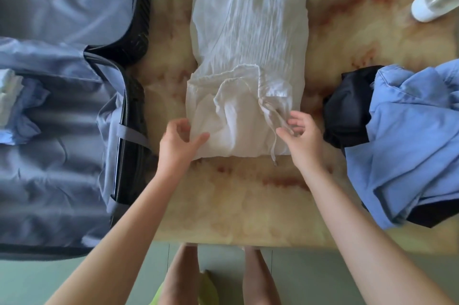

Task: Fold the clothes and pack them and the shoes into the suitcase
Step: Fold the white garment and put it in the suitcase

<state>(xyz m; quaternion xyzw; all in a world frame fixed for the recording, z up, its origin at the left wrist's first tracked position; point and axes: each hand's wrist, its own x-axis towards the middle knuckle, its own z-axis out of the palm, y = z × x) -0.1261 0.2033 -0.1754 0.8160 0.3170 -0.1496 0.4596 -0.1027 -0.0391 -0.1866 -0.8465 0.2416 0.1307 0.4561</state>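
Left hand [179, 141] pinches the near-left edge of the white garment [248, 44]; right hand [302, 136], fingers curled at the drawstring [274, 147], grip indeterminate. Garment lies mid-table [248, 207]; open suitcase [62, 175] at 9 o'clock, blue and black clothes [409, 145] at 3 o'clock.

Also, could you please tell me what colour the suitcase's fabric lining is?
Grey-blue, a shiny fabric lining inside the black-edged suitcase; the head view shows it best.
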